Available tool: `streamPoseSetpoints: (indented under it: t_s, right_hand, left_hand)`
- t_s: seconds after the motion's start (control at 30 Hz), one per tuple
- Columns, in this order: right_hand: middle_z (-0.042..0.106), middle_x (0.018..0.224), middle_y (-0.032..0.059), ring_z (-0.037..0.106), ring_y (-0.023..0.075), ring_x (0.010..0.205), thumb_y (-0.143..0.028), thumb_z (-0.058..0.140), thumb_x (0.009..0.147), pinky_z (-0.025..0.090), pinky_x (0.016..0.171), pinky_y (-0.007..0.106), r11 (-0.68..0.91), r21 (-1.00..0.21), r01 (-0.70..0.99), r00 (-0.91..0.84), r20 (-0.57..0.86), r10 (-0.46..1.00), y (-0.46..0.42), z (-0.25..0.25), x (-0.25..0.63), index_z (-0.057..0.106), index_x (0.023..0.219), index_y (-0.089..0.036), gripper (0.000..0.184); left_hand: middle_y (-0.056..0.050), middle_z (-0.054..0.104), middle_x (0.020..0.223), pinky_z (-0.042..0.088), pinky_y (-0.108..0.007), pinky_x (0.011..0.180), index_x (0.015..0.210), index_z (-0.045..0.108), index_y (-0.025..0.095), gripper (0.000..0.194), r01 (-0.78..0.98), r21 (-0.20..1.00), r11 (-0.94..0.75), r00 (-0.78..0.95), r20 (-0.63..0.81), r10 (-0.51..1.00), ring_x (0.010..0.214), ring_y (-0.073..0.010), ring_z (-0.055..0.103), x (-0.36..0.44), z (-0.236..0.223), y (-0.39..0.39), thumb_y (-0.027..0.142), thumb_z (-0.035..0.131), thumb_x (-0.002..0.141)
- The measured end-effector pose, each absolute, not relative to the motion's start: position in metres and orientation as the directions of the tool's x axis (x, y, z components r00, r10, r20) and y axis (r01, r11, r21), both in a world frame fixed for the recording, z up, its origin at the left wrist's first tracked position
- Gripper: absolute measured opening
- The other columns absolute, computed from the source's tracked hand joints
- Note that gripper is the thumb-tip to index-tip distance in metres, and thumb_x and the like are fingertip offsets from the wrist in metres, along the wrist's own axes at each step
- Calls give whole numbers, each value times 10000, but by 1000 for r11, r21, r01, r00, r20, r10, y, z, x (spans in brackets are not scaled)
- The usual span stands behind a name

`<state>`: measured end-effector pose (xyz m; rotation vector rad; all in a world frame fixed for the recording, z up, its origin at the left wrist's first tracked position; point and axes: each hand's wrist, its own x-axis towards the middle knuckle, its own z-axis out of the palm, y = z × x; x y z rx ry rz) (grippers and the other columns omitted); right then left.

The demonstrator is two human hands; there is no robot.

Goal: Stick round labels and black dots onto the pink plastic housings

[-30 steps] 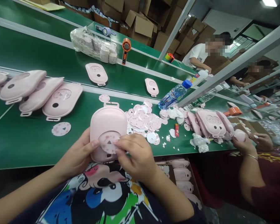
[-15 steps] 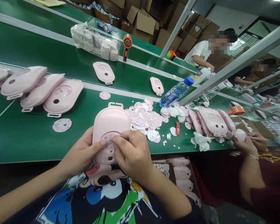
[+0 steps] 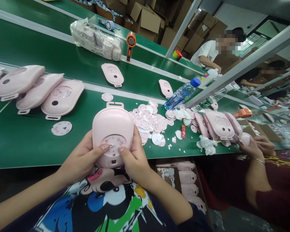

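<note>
Both my hands grip a pink plastic case (image 3: 112, 120) above the green conveyor belt (image 3: 26, 145), near its front edge. A round printed sticker (image 3: 113, 145) lies on the case's lower face. My left hand (image 3: 83, 158) holds the case's left side, with its thumb at the sticker's edge. My right hand (image 3: 132, 161) wraps the right side, its thumb also by the sticker. The fingers behind the case are hidden. Several similar pink cases (image 3: 62, 98) lie on the belt to the left, and a loose round sticker (image 3: 61, 128) lies near them.
A heap of sticker backing and paper scraps (image 3: 149, 124) lies right of the case. A co-worker's hands (image 3: 252, 148) hold a pink item at right. A cardboard box of pink cases (image 3: 187, 183) sits below the belt edge. A water bottle (image 3: 182, 94) stands behind the heap.
My right hand has moved off the sticker's face to the case's right side, uncovering the sticker. The case now sits more upright between both hands. The view has shifted slightly.
</note>
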<state>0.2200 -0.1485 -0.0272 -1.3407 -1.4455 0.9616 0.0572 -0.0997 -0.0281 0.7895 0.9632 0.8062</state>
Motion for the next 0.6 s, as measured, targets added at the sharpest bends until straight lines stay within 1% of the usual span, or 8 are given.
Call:
streamPoseSetpoints:
  t_s: [0.17,0.27,0.33,0.4,0.47,0.5,0.57,0.6]
  right_hand:
    - [364,1552,64,388,208,1411,-140,441,936,375,1165,410,101,-970,220,73,120,990,-146,-30,216,133,1547,-258,695]
    - [341,1559,77,388,236,1405,-251,492,954,381,1153,439,58,-982,180,-3,59,998,-144,-33,220,59,1561,-276,746]
    - [269,1584,98,406,271,1384,-367,562,935,409,1120,467,48,-974,221,-16,46,999,-141,-34,230,16,1560,-300,832]
    - [283,1565,112,445,281,1338,-418,604,907,430,1084,472,68,-940,335,72,98,993,-138,-34,244,90,1546,-311,827]
    - [460,1431,109,505,264,1250,-366,593,910,439,1049,454,91,-864,495,140,182,973,-136,-31,258,328,1461,-282,616]
    - [554,1319,99,535,252,1195,-317,579,915,442,1028,440,104,-812,574,119,208,971,-135,-30,262,461,1364,-257,468]
    - [655,1118,68,570,233,1095,-223,549,921,445,977,413,131,-697,705,-1,185,983,-133,-29,265,625,1137,-220,229]
    - [672,1065,54,576,225,1062,-194,542,924,440,958,404,144,-641,754,-69,141,988,-132,-30,263,658,1063,-213,182]
  left_hand:
    - [-84,536,1416,563,-352,929,1371,447,305,747,-129,902,412,365,-343,865,1316,-333,488,51,-37,-99,441,795,725]
    - [-62,577,1381,576,-334,899,1362,484,330,699,-60,928,369,350,-326,878,1305,-324,504,48,-41,-92,398,794,739]
    - [-74,611,1343,596,-342,860,1324,539,299,636,-117,924,363,324,-310,894,1236,-324,565,44,-39,-82,347,792,743]
    - [-91,642,1298,617,-348,811,1287,584,254,597,-239,921,307,251,-246,936,1134,-309,629,38,-34,-70,248,791,727]
    - [-80,687,1216,631,-337,759,1283,595,242,639,-355,915,192,127,-157,980,1022,-265,673,30,-28,-56,120,772,681]
    - [-65,708,1169,633,-324,742,1301,583,250,694,-396,907,141,70,-124,990,979,-239,683,26,-25,-51,64,751,654]
    - [-37,734,1088,635,-303,715,1353,534,277,813,-447,890,95,2,-105,994,915,-200,691,19,-22,-43,-5,711,611]
    - [-32,741,1061,637,-305,703,1376,509,286,848,-463,880,106,-1,-119,993,894,-195,694,18,-22,-42,-14,700,607]
